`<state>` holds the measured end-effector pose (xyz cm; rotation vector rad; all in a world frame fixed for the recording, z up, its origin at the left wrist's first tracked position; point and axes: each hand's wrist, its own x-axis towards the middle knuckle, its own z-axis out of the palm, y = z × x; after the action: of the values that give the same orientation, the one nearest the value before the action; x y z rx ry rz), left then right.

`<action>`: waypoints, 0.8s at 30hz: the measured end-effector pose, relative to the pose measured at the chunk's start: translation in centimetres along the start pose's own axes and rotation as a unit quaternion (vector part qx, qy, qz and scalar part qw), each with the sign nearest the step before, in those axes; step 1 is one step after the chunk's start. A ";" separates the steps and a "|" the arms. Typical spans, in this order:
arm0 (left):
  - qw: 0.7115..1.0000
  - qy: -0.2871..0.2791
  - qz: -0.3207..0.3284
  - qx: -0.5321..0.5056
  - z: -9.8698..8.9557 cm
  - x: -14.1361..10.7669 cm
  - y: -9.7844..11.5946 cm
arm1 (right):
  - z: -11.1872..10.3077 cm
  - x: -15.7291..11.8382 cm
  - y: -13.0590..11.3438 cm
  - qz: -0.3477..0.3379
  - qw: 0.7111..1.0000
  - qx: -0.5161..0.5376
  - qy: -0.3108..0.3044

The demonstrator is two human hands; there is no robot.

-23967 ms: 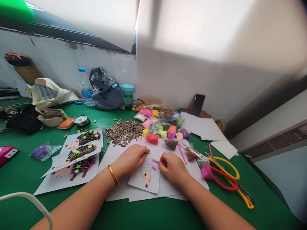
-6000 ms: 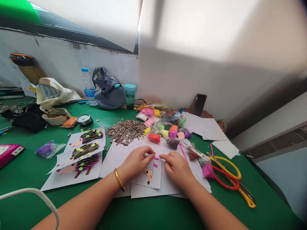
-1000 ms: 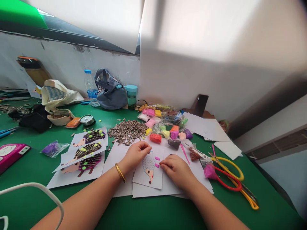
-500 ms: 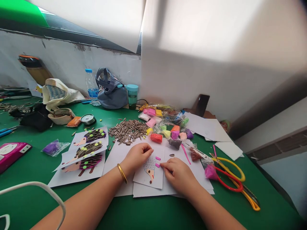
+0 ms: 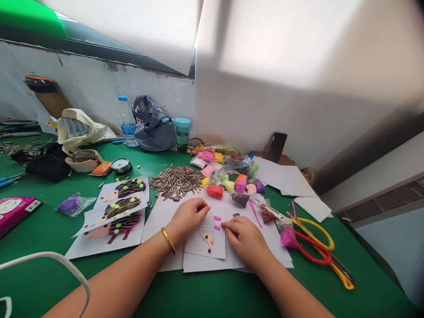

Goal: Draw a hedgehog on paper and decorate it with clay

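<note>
A white card [image 5: 217, 249] with a hedgehog drawing [image 5: 207, 234] lies on white sheets. The hedgehog has a peach clay face, and two pink clay pieces [image 5: 217, 228] sit at its right side. My left hand [image 5: 190, 218], wearing a gold bangle, rests at the card's upper left with fingers curled together; whether they hold anything is hidden. Beside the lower pink piece, my right hand [image 5: 243, 238] has its index finger extended and the thumb apart, with nothing visible between them. Near it lie one seed [image 5: 236, 214] and a pink clay strip [image 5: 255, 215].
Behind my hands are a seed pile [image 5: 177, 181] and bagged coloured clay [image 5: 215, 191]. Finished hedgehog cards [image 5: 126, 225] lie left. Scissors [image 5: 313, 249] lie right. A cup [image 5: 183, 132], blue bag [image 5: 155, 132] and bottle [image 5: 126, 119] stand at the back. A white cable loop [image 5: 66, 265] crosses lower left.
The view has shifted slightly. My hands stay in nearly the same place, and the card appears turned very slightly.
</note>
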<state>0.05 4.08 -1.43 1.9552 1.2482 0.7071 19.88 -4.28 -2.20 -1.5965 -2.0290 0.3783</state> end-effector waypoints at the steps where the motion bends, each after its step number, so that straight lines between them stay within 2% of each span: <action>1: 1.000 0.002 -0.001 -0.002 0.0 0.0 0.0 | 0.0 0.0 0.1 0.001 1.000 -0.005 -0.001; 6: 1.000 0.008 -0.006 -0.017 -0.3 0.0 -0.1 | -0.1 0.1 0.6 -0.001 1.000 -0.022 0.000; 11: 0.999 0.032 0.018 0.007 -0.5 0.2 -0.2 | 0.0 0.0 0.6 0.000 1.000 -0.005 0.015; 24: 0.998 0.008 0.015 0.060 -0.3 -0.1 -0.1 | 0.1 0.2 0.1 0.024 1.000 -0.015 -0.003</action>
<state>-0.29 4.15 -1.37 2.0729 1.3014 0.6769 19.86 -4.02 -2.29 -1.6666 -2.0121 0.3729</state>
